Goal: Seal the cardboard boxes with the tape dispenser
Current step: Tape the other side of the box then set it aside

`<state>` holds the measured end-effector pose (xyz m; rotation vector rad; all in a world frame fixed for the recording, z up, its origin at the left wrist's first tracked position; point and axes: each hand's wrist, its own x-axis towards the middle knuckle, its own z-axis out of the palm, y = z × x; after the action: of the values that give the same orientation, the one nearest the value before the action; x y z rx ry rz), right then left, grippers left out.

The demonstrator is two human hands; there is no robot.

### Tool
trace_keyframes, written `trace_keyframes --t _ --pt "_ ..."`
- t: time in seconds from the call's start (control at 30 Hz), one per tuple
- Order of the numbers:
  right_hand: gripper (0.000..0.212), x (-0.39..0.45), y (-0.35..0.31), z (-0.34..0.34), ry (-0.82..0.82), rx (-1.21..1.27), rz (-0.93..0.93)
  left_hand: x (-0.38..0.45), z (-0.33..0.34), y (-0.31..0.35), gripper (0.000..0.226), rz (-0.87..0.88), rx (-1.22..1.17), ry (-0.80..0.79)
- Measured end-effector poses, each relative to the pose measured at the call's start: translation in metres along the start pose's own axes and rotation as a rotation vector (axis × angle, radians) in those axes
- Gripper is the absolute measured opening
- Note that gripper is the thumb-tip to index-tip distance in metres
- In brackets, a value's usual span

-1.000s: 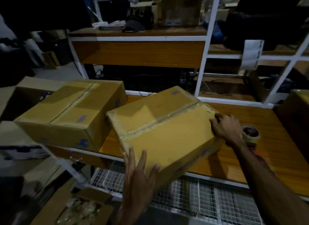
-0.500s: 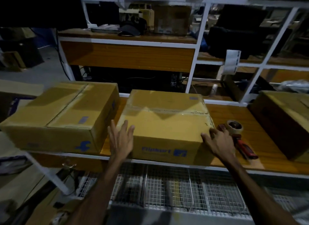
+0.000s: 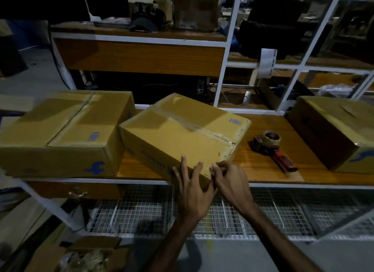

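A closed cardboard box (image 3: 182, 128) with clear tape along its top seam sits turned at an angle on the wooden bench (image 3: 263, 168), its near corner at the front edge. My left hand (image 3: 192, 186) presses spread, straight fingers against that near corner. My right hand (image 3: 230, 180) is beside it, fingers curled at the same corner. The tape dispenser (image 3: 273, 148), red-handled with a brown roll, lies on the bench to the right, untouched.
A second box (image 3: 66, 130) stands at the left, touching the middle one. A third box (image 3: 336, 130) sits at the right end. White shelf frames (image 3: 224, 69) rise behind. Wire mesh (image 3: 242, 215) lies below the bench. An open carton (image 3: 81, 255) is on the floor.
The middle box has swung round so a corner now faces me. Both hands moved from its two sides to meet at that near corner.
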<state>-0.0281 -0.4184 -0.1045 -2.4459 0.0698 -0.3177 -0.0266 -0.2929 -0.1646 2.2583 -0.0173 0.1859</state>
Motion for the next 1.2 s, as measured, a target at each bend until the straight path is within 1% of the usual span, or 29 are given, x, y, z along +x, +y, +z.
trace_keyframes --t 0.1,0.2,0.27,0.33,0.37,0.4,0.43,0.47,0.5,0.53,0.57,0.63,0.73,0.87,0.93,0.97,1.03,1.07,1.13,1.2 --pt "0.04 0.032 0.019 -0.021 -0.073 -0.002 0.024 -0.002 0.002 0.004 0.075 -0.002 0.014 0.04" --pt "0.031 0.082 0.036 -0.04 0.0 -0.034 -0.032 0.002 0.007 0.005 0.066 0.034 -0.019 0.122" --pt "0.026 0.124 0.05 -0.05 0.032 -0.129 -0.041 0.004 0.009 -0.001 0.061 0.067 -0.027 0.144" --pt "0.037 0.17 0.072 -0.057 -0.032 -0.231 -0.01 0.007 0.006 -0.011 0.056 0.058 -0.033 0.094" --pt "0.048 0.193 0.09 -0.057 -0.079 -0.257 0.014 0.009 0.001 -0.016 0.052 0.054 -0.066 0.063" --pt "0.062 0.223 0.122 -0.05 -0.126 -0.257 0.034 0.012 -0.006 -0.019 0.047 0.062 -0.123 0.044" --pt "0.075 0.248 0.151 -0.042 -0.167 -0.247 0.05 0.015 -0.012 -0.022 0.04 0.076 -0.185 0.037" --pt "0.083 0.266 0.172 -0.035 -0.191 -0.243 0.08 0.018 -0.018 -0.025 0.032 0.086 -0.24 0.048" --pt "0.087 0.272 0.177 -0.032 -0.194 -0.237 0.12 0.022 -0.025 -0.028 0.027 0.083 -0.286 0.064" --pt "0.085 0.269 0.171 -0.033 -0.169 -0.229 0.163 0.027 -0.03 -0.03 0.026 0.065 -0.323 0.075" --pt "0.079 0.254 0.156 -0.038 -0.123 -0.233 0.187 0.032 -0.036 -0.033 0.028 0.047 -0.353 0.079" --pt "0.062 0.221 0.134 -0.047 -0.032 -0.292 0.189 0.042 -0.046 -0.039 0.03 0.031 -0.37 0.101" --pt "0.05 0.186 0.133 -0.048 0.042 -0.268 0.158 0.06 -0.054 -0.048 0.027 0.01 -0.311 0.173" --pt "0.051 0.171 0.149 -0.044 0.053 -0.178 0.123 0.085 -0.058 -0.031 0.05 -0.09 -0.218 0.213" --pt "0.051 0.171 0.158 -0.049 0.018 -0.118 0.07 0.094 -0.054 -0.015 0.062 -0.142 -0.077 0.239" --pt "0.05 0.172 0.164 -0.051 -0.01 -0.08 0.044 0.096 -0.05 -0.006 0.065 -0.14 0.071 0.249" --pt "0.047 0.177 0.177 -0.057 -0.068 0.014 -0.006 0.097 -0.039 0.009 0.062 -0.055 0.374 0.22" --pt "0.046 0.178 0.184 -0.061 -0.096 0.064 -0.033 0.096 -0.031 0.013 0.06 0.017 0.469 0.178" --pt "0.044 0.179 0.198 -0.069 -0.147 0.139 -0.087 0.093 -0.013 0.02 0.056 0.122 0.554 0.08" --pt "0.045 0.176 0.208 -0.075 -0.177 0.171 -0.12 0.092 0.002 0.021 0.059 0.147 0.584 0.047"
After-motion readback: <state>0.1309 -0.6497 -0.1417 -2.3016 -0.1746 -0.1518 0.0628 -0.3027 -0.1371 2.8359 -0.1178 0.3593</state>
